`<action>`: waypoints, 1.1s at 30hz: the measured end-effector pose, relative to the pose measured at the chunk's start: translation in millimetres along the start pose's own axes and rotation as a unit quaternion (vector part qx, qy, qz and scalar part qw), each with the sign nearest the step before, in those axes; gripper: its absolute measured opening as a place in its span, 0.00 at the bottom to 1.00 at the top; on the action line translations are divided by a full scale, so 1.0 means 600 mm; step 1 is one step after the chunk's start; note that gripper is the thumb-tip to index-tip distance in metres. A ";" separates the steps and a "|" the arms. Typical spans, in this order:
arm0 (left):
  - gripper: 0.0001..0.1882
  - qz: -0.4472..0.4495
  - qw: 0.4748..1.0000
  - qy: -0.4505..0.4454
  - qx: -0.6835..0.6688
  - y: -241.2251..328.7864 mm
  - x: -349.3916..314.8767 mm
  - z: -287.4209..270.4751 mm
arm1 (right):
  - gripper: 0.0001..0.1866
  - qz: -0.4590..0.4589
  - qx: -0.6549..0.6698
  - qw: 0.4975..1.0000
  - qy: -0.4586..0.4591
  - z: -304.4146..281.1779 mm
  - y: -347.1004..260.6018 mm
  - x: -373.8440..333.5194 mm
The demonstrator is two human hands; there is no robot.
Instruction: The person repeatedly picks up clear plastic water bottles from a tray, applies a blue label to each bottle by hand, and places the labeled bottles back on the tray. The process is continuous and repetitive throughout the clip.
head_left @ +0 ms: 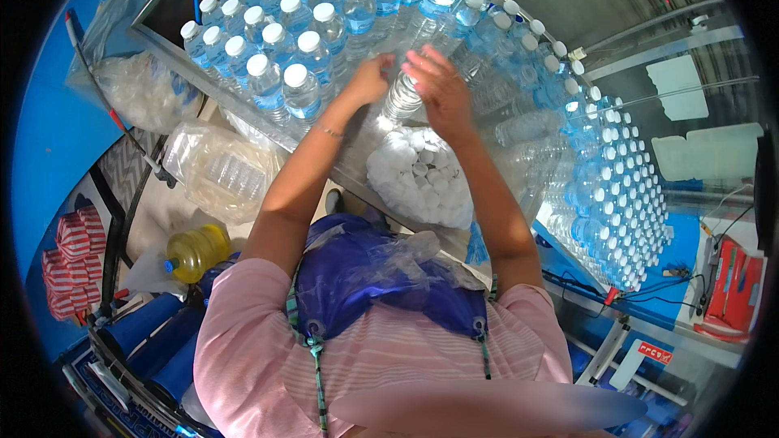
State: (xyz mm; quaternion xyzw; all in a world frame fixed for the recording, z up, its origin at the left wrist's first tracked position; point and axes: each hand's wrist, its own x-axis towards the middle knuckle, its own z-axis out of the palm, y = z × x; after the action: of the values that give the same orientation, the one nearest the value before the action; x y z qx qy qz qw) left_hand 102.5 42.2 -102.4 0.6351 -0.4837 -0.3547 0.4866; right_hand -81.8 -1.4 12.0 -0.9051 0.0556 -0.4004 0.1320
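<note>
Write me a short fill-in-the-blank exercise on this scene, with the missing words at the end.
1. Between the left hand and the right hand is a clear plastic ____.
2. The caps heaped just below the hands in the picture are coloured ____.
3. The big jug lying on its side at the left is ____.
4. The red-and-white bundles near the left edge are patterned with ____.

Missing words: bottle; white; yellow; stripes.

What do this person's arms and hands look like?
The arms have short, loose pink sleeves that leave the forearms bare. A thin bracelet circles the left wrist, and none shows on the right. The hands wear no gloves.
</note>
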 end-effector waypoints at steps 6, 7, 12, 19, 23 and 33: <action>0.39 0.073 0.997 0.029 0.017 0.060 -0.114 0.035 | 0.39 0.271 -0.038 0.958 0.086 0.023 0.077 0.048; 0.39 0.068 0.996 0.048 0.011 0.066 -0.121 0.039 | 0.42 0.335 -0.061 0.940 0.021 0.026 0.087 0.053; 0.41 0.001 0.960 0.233 0.152 0.055 -0.108 0.017 | 0.41 0.316 -0.015 0.949 0.014 0.025 0.120 0.070; 0.44 -0.066 0.963 0.235 0.113 0.040 -0.097 -0.008 | 0.42 0.294 -0.049 0.954 -0.034 0.018 0.120 0.071; 0.46 -0.040 0.957 0.252 0.139 0.039 -0.101 0.000 | 0.43 0.263 -0.051 0.962 0.047 0.023 0.114 0.071; 0.30 -0.201 0.971 0.053 0.115 0.038 -0.148 0.015 | 0.30 0.603 0.603 0.514 -0.090 0.052 0.192 -0.018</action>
State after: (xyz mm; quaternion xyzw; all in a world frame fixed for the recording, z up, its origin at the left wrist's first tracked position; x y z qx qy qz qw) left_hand 63.0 123.8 -84.9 0.7891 -0.3573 -0.3533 0.3533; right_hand -65.3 -103.5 -48.4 -0.3884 0.3213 -0.0787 0.8601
